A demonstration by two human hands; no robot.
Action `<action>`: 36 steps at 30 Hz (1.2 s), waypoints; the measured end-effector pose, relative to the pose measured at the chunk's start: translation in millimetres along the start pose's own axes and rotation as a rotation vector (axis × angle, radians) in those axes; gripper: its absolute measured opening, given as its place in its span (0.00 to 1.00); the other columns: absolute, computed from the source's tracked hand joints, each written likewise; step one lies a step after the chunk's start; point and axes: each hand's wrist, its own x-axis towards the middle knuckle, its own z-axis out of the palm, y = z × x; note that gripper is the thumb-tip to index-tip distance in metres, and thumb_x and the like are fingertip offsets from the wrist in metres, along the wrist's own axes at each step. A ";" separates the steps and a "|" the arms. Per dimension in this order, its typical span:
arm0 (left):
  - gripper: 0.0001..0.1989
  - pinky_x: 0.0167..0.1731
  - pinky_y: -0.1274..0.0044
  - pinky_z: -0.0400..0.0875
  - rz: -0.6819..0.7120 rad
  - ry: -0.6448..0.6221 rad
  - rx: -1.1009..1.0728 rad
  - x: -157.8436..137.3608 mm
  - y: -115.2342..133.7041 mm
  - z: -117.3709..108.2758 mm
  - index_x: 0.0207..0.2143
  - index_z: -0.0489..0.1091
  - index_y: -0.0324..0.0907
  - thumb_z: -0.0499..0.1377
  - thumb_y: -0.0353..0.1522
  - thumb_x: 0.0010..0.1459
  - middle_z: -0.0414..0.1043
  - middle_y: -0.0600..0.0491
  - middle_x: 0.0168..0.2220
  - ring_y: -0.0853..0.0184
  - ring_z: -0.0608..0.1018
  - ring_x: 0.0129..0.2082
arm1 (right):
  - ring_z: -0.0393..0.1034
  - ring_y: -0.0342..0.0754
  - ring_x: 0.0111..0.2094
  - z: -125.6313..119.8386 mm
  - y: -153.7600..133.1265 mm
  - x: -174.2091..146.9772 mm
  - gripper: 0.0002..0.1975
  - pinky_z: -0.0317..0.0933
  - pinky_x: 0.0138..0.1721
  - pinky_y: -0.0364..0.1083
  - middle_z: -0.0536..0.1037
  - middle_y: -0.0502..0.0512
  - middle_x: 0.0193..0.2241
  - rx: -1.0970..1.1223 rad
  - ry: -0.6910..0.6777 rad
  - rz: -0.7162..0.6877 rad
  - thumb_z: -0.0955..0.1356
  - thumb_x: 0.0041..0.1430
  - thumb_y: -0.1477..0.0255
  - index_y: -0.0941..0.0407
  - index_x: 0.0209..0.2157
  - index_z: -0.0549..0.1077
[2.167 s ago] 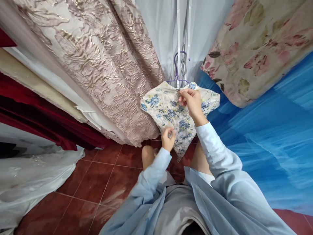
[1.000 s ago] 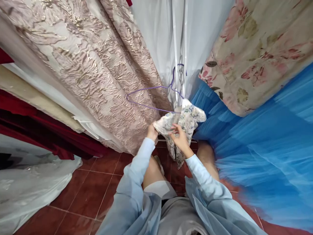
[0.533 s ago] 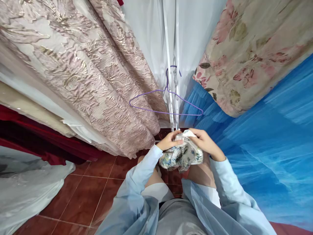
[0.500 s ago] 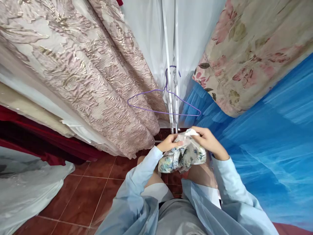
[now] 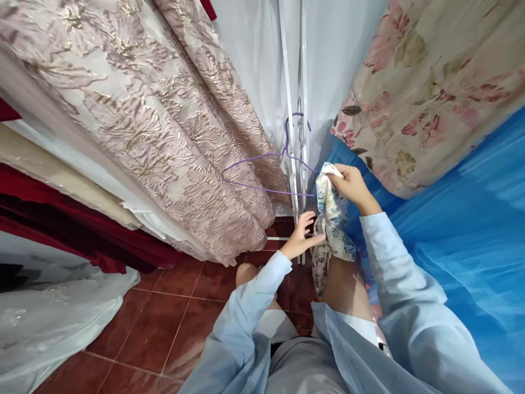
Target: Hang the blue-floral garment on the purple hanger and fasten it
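A white garment with a blue and green floral print [image 5: 333, 230] hangs bunched from my right hand [image 5: 353, 186], which pinches its top edge. That edge covers the right corner of a purple wire hanger [image 5: 262, 157]; whether the cloth is slipped over the wire or lies in front of it I cannot tell. The hanger hangs by white straps [image 5: 289, 109], its hook free at the top. My left hand [image 5: 301, 238] is open, fingers spread, just left of the garment, the thumb close to the cloth.
Pink-gold brocade fabric [image 5: 172, 126] hangs at the left, with dark red cloth [image 5: 74, 219] beyond it. On the right hang a floral-printed cloth [image 5: 443, 98] and blue tulle [image 5: 463, 257]. White fabric in plastic [image 5: 61, 323] lies low left on the red tiled floor [image 5: 172, 328].
My right hand has raised the garment's edge to the hanger's right corner. The left hand has let go of the cloth and opened. The garment, bunched before, now hangs down longer.
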 end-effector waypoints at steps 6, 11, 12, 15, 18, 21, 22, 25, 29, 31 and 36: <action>0.18 0.56 0.65 0.67 0.165 0.217 0.073 43.2 -38.4 16.3 0.48 0.70 0.39 0.61 0.42 0.61 0.76 0.45 0.44 0.59 0.77 0.48 | 0.54 0.40 0.22 0.3 -22.8 -17.2 0.13 0.49 0.25 0.41 0.65 0.46 0.20 0.197 -0.008 0.149 0.70 0.55 0.62 0.57 0.25 0.70; 0.25 0.57 0.65 0.68 0.032 0.045 -0.114 32.5 -46.9 20.3 0.48 0.73 0.40 0.63 0.49 0.58 0.77 0.44 0.49 0.57 0.77 0.52 | 0.59 0.41 0.20 -2.1 -29.4 -20.4 0.15 0.51 0.22 0.41 0.70 0.48 0.20 0.296 -0.024 0.328 0.73 0.50 0.58 0.57 0.25 0.72; 0.28 0.60 0.65 0.66 0.017 0.001 -0.165 25.6 -46.2 22.1 0.51 0.73 0.41 0.62 0.51 0.58 0.75 0.44 0.53 0.55 0.75 0.56 | 0.60 0.41 0.20 -1.8 -30.0 -20.7 0.15 0.52 0.22 0.41 0.71 0.48 0.20 0.301 -0.030 0.336 0.73 0.50 0.59 0.57 0.26 0.73; 0.35 0.63 0.64 0.64 -0.016 -0.079 -0.129 0.7 -45.1 25.4 0.57 0.71 0.41 0.68 0.51 0.52 0.73 0.44 0.58 0.53 0.73 0.60 | 0.61 0.41 0.21 -3.5 -31.2 -22.1 0.14 0.54 0.23 0.41 0.72 0.47 0.21 0.293 0.018 0.325 0.73 0.50 0.60 0.57 0.27 0.75; 0.31 0.55 0.66 0.71 -0.074 -0.044 0.089 -22.8 -46.7 11.4 0.54 0.74 0.38 0.69 0.45 0.51 0.79 0.45 0.50 0.55 0.79 0.49 | 0.62 0.41 0.21 -12.4 -31.6 -23.6 0.13 0.53 0.24 0.41 0.74 0.47 0.21 0.260 0.069 0.316 0.74 0.49 0.61 0.58 0.26 0.76; 0.22 0.46 0.70 0.74 -0.077 0.077 0.238 -35.6 -41.9 -34.4 0.47 0.76 0.36 0.62 0.44 0.58 0.80 0.47 0.44 0.60 0.79 0.41 | 0.62 0.41 0.21 -26.2 -32.1 -23.8 0.14 0.53 0.24 0.41 0.74 0.47 0.22 0.244 0.062 0.328 0.76 0.47 0.61 0.58 0.27 0.77; 0.19 0.42 0.72 0.73 -0.062 0.104 0.313 -36.8 -37.0 -56.5 0.43 0.77 0.36 0.61 0.42 0.59 0.80 0.48 0.41 0.61 0.78 0.39 | 0.62 0.41 0.21 -30.5 -32.5 -23.5 0.15 0.53 0.23 0.41 0.74 0.47 0.21 0.244 0.049 0.342 0.77 0.47 0.61 0.58 0.26 0.77; 0.13 0.34 0.75 0.68 -0.019 0.093 0.649 -31.4 -10.4 -131.4 0.26 0.72 0.37 0.54 0.35 0.58 0.72 0.54 0.27 0.66 0.73 0.29 | 0.60 0.40 0.19 -38.8 -34.0 -21.9 0.18 0.50 0.21 0.41 0.73 0.47 0.19 0.252 -0.018 0.393 0.78 0.45 0.58 0.58 0.25 0.76; 0.07 0.38 0.74 0.65 0.008 0.095 0.907 -5.1 40.1 -216.1 0.22 0.69 0.40 0.54 0.28 0.50 0.67 0.54 0.24 0.64 0.70 0.32 | 0.60 0.40 0.19 -35.8 -35.3 -20.4 0.20 0.51 0.21 0.41 0.73 0.47 0.19 0.290 -0.053 0.429 0.79 0.42 0.56 0.58 0.26 0.77; 0.06 0.41 0.73 0.64 0.013 0.105 1.081 15.0 63.5 -241.6 0.24 0.69 0.41 0.54 0.27 0.49 0.67 0.53 0.25 0.62 0.69 0.34 | 0.63 0.41 0.20 -30.2 -34.4 -20.5 0.21 0.54 0.22 0.41 0.75 0.48 0.21 0.319 -0.064 0.428 0.80 0.42 0.56 0.58 0.27 0.78; 0.10 0.50 0.69 0.63 0.074 0.098 1.349 69.1 111.8 -267.3 0.35 0.72 0.42 0.58 0.24 0.50 0.73 0.51 0.38 0.60 0.69 0.41 | 0.68 0.43 0.22 -19.2 -29.2 -21.8 0.22 0.59 0.25 0.42 0.79 0.50 0.25 0.365 -0.077 0.426 0.79 0.42 0.54 0.59 0.31 0.81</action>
